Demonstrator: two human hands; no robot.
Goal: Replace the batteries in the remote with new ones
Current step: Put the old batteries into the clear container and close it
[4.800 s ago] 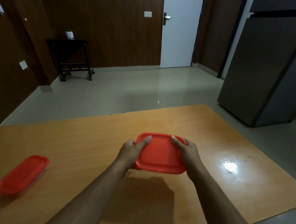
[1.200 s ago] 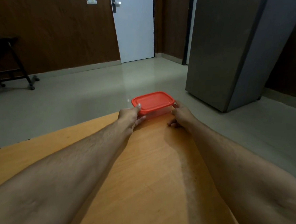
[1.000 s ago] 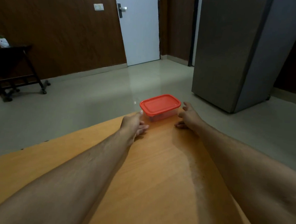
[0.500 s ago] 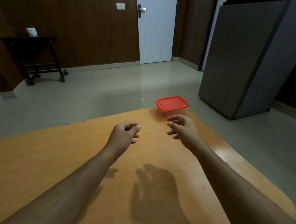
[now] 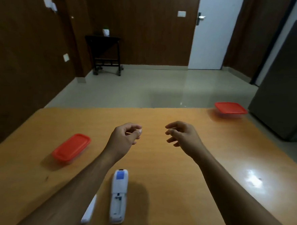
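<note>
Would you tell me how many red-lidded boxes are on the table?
2: one box left of the left hand, one box at the far right corner. None seem hidden.

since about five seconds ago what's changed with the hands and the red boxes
Both hands carried one red-lidded box from the table's middle to its far right corner, let go and drew back. The left hand and right hand now hover empty. The other red box stayed at the left.

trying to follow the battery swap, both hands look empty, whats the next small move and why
Probably reach the left hand to the near red box. The remote lies back up, its bay open and seemingly empty; the box is lidded and may hold new batteries.
</note>
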